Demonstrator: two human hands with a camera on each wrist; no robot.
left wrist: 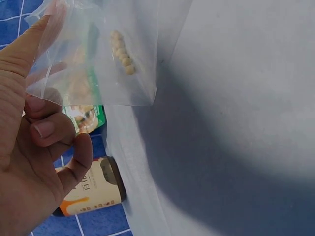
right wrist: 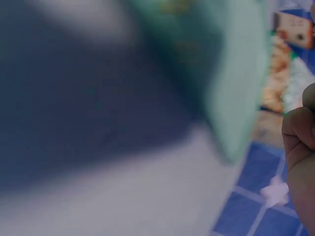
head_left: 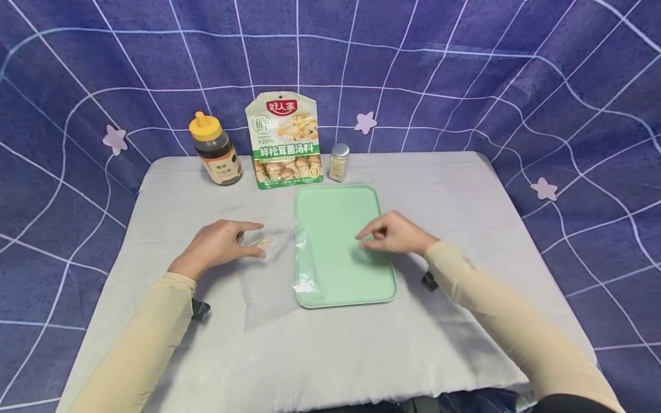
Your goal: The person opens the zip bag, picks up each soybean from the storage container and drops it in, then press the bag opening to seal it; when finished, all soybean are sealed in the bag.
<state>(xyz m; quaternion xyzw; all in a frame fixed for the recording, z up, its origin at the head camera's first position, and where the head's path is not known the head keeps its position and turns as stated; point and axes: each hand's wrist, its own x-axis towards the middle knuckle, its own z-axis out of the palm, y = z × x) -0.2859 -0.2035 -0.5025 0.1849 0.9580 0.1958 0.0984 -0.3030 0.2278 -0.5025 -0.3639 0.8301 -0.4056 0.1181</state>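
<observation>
A clear plastic bag (head_left: 273, 287) stretches from my left hand (head_left: 222, 248) over the left side of a pale green tray (head_left: 341, 212). Several small round beige pieces (left wrist: 123, 53) lie in a row in the bag. My left hand holds the bag's left edge between a spread thumb and index finger. Film covers the thumb tip in the left wrist view, and the other fingers curl below. Over the tray's right half, my right hand (head_left: 396, 232) hovers with thumb and index bent toward each other; nothing shows between them.
Behind the tray stand a honey bottle (head_left: 219, 155) with a yellow cap, an upright soup seasoning pouch (head_left: 285, 140) with mushrooms on it, and a small glass jar (head_left: 339, 163) with a silver lid. A blue grid-patterned cloth (head_left: 439, 69) rises behind the white-covered table (head_left: 454, 189).
</observation>
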